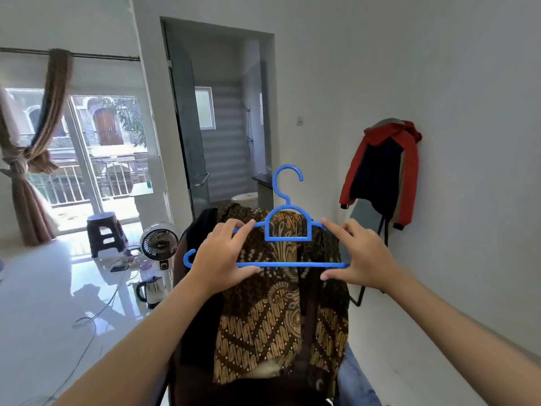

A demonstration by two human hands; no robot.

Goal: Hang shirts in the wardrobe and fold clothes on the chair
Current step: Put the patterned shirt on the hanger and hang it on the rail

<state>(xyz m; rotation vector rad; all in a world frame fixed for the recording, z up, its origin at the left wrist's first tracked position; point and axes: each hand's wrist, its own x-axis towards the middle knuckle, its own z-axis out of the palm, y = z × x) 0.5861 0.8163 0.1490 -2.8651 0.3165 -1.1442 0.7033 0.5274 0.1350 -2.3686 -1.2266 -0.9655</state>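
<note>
1. Head view, hands: left hand (222,259) and right hand (361,256) both raised at mid-frame, each pinching one end of a blue plastic hanger (288,230); forefingers along the sloping shoulders, thumbs under the lower bar. Hanger upright, hook uppermost, level.
2. Head view, garments: brown batik shirt (281,312) draped over a chair back directly behind and below the hanger, apparently not yet threaded onto it. Black garment (202,288) on the same chair, touching the shirt's left edge; blue denim (355,376) at lower right. Chair itself almost wholly hidden by cloth.
3. Head view, surroundings: no wardrobe in view. Red and navy jacket (380,171) hung over a standing mirror against the right wall. Table fan (159,241), kettle (150,290), stool (105,232) and loose cables on the floor at left.
4. Step in hand, as judged: fitting hanger to shirt. Recommended: free one hand to open the collar, feed one hanger arm into one shoulder, then the other; seat shoulder seams on the arms; keep hook clear of cloth; lift shirt free of the black garment before carrying.
</note>
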